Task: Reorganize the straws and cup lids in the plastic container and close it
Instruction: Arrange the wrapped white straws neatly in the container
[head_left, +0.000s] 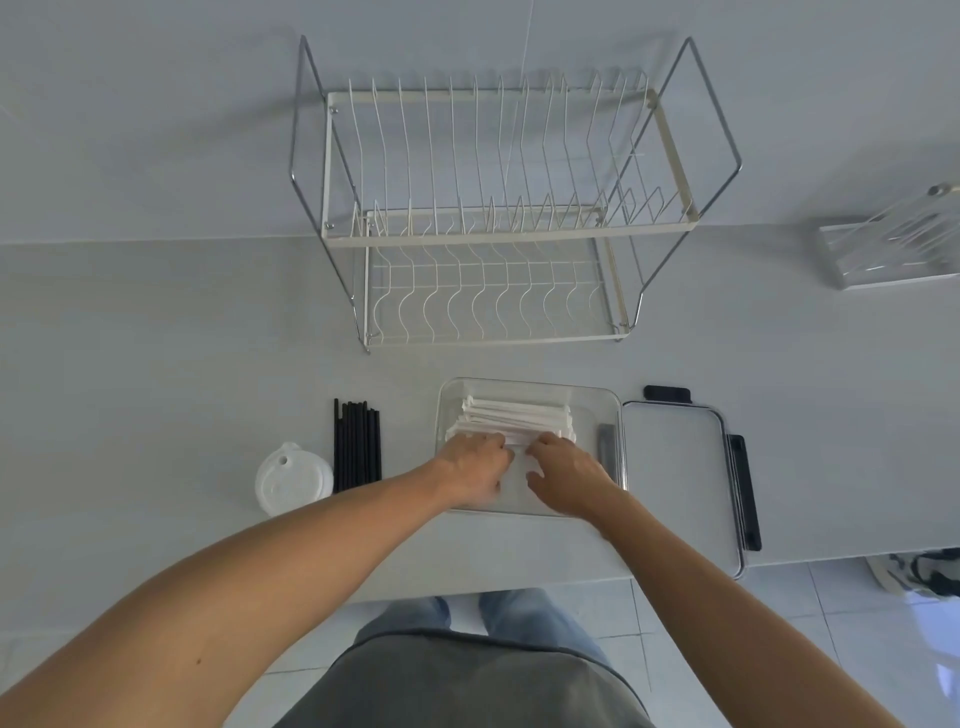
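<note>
A clear plastic container (608, 400) sits on the white counter in front of me. Inside it lies a pile of white paper-wrapped straws (517, 418). My left hand (475, 465) and my right hand (563, 467) are both inside the container, fingers resting on the near edge of the white straws. A bundle of black straws (357, 447) lies on the counter left of the container. A stack of white cup lids (291, 480) sits further left. The container's lid (675, 483), with black clips, lies flat to the right.
A two-tier wire dish rack (488, 218) stands behind the container against the wall. A clear acrylic holder (893, 249) is at the far right. The counter's front edge runs just behind my wrists, with tiled floor below.
</note>
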